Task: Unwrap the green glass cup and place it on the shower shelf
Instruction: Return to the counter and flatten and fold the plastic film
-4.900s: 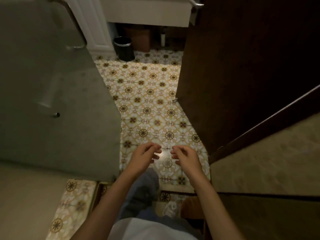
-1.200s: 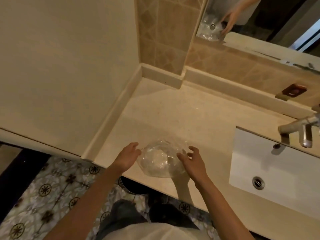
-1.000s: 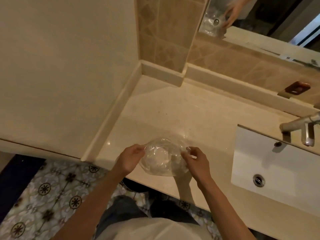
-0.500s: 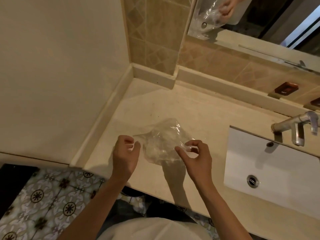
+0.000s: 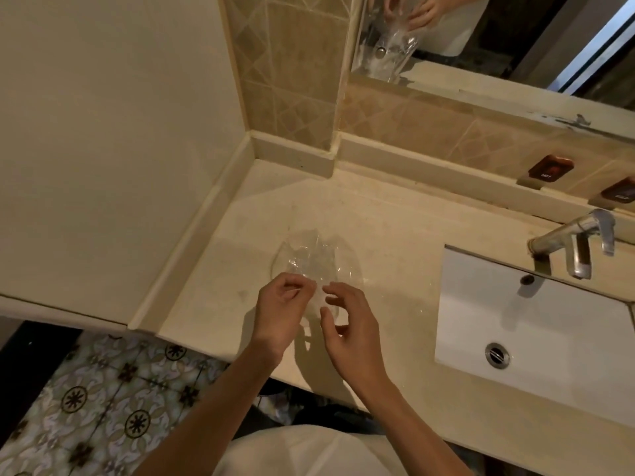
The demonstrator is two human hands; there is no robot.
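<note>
Both hands work the clear plastic wrap [image 5: 314, 266] above the tabletop [image 5: 395, 235], left hand [image 5: 280, 312] pinching it, right hand [image 5: 347, 322] loosely spread; cup unseen, unwrapping barely begun, shelving pending

Two small reddish-brown rounded plaques on the tiled wall at far right, above the metal tap. On the left plaque [image 5: 550, 169], small pale lettering, seemingly "HOT", too blurred to confirm. On the right plaque [image 5: 622, 194], pale lettering too, illegible. No other text, brand or number legible anywhere.
</note>
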